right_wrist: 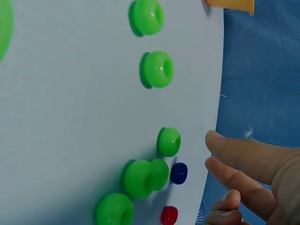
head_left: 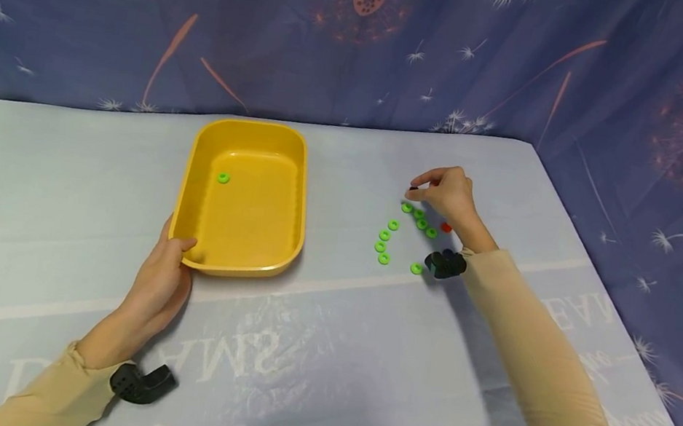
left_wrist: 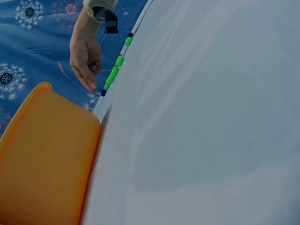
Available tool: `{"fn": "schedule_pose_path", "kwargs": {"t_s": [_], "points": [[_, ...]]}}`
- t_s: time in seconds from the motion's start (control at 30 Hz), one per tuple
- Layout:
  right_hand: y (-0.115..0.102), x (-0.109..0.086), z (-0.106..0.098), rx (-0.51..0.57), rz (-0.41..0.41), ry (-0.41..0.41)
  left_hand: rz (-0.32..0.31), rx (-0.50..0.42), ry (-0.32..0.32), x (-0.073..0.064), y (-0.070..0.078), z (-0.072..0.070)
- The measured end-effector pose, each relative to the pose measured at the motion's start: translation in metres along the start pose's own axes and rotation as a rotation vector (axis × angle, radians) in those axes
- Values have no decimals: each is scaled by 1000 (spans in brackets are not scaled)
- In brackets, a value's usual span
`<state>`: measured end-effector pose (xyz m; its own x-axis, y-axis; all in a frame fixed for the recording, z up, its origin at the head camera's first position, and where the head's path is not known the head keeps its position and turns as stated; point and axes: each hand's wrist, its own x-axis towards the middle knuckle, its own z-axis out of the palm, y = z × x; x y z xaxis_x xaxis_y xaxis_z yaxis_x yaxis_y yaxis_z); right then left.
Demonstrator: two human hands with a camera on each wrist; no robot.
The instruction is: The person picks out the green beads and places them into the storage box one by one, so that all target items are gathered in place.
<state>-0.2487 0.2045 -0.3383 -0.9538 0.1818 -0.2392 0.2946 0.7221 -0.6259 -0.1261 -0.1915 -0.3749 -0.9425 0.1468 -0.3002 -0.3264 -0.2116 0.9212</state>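
Observation:
My left hand (head_left: 159, 281) grips the near left corner of a yellow plastic tray (head_left: 298, 236), its thumb over the rim. One green bead (head_left: 224, 178) lies inside. To the right, my right hand (head_left: 450, 194) hovers at a dark blue bead (right_wrist: 179, 173) on the table. In the right wrist view, thumb and forefinger are apart, with nothing visible between them. Several green beads (right_wrist: 158, 69) lie scattered close to that hand, and a red bead (head_left: 446, 227) sits under its wrist. The left hand's fingers beneath the rim are hidden.
A pale, printed cloth covers the table (head_left: 320, 357). Behind it and at the right hangs a blue curtain (head_left: 245, 14) with dandelion patterns. Another dark blue bead (left_wrist: 130, 34) shows near the right wrist in the left wrist view. A black wrist camera (head_left: 445, 264) hangs close above a green bead.

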Motion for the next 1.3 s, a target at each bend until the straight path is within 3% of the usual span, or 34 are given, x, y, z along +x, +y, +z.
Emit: {"fn": "schedule_pose_path", "kwargs": {"t_s": [0.63,1.3], "points": [[14,-4,7,-12,31,-44,29,-12,-18,0,-1,1],[18,-7,12,-28,-32,-15,15,4,-8,0,-1,0]]}}
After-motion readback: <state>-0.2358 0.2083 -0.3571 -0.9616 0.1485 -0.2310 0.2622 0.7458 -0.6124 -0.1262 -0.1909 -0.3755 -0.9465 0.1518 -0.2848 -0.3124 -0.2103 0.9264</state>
